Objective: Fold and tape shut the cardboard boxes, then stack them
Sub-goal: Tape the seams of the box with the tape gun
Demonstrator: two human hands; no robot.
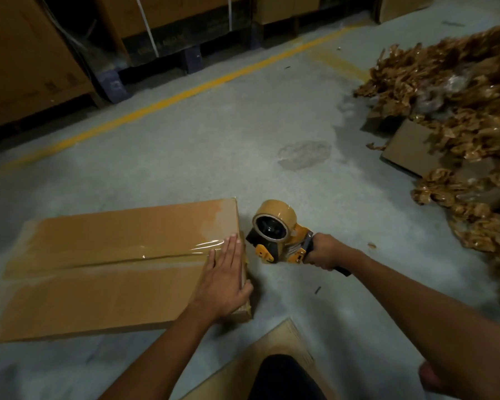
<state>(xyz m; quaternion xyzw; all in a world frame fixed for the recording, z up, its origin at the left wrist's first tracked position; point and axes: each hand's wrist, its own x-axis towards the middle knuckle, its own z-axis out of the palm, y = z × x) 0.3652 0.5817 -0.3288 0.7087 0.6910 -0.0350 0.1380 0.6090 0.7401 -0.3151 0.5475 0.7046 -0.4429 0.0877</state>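
Note:
A flat cardboard box (104, 269) lies on the grey floor at lower left, with a strip of brown tape (113, 252) running along its top seam. My left hand (224, 275) rests flat, fingers together, on the box's right end, thumb over the edge. Just right of that end, my right hand (325, 252) grips the handle of a yellow tape dispenser (277, 235) loaded with a brown roll. The dispenser's front sits close to the box's right edge; whether tape still joins them I cannot tell.
A pile of crumpled brown tape scraps (459, 111) with cardboard pieces (410, 148) fills the right side. Large cartons on pallets (29, 59) line the back behind a yellow floor line (185, 92). A flat cardboard sheet (286, 350) lies by my knee.

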